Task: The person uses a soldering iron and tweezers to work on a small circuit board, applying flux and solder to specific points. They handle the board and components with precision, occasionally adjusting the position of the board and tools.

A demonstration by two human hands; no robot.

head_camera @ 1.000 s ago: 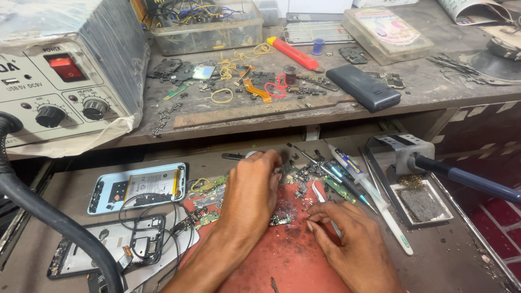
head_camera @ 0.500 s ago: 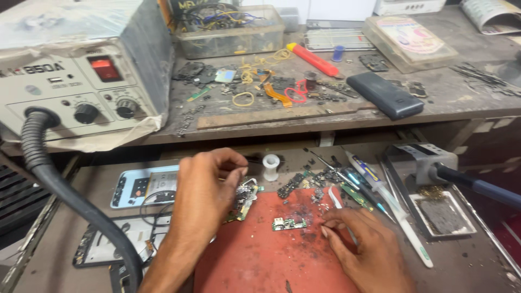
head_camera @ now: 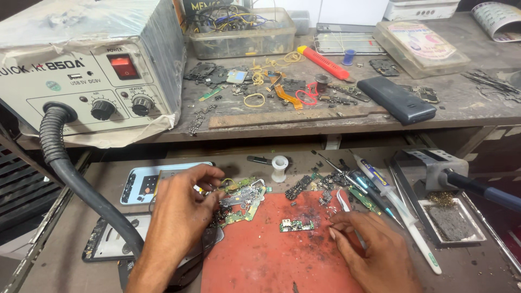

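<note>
Since the earlier frame, left hand (head_camera: 182, 209) is shifting leftward, fingertips pinching a circuit board (head_camera: 242, 198); right hand (head_camera: 369, 247) is pinching tweezers (head_camera: 344, 202), a small board (head_camera: 296, 225) lying just left on the red mat (head_camera: 260, 255).

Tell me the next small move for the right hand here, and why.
Probably bring the right hand with its tweezers left to the small green board: it lies alone on the red mat, untouched, while the left hand is busy among the circuit boards.
</note>
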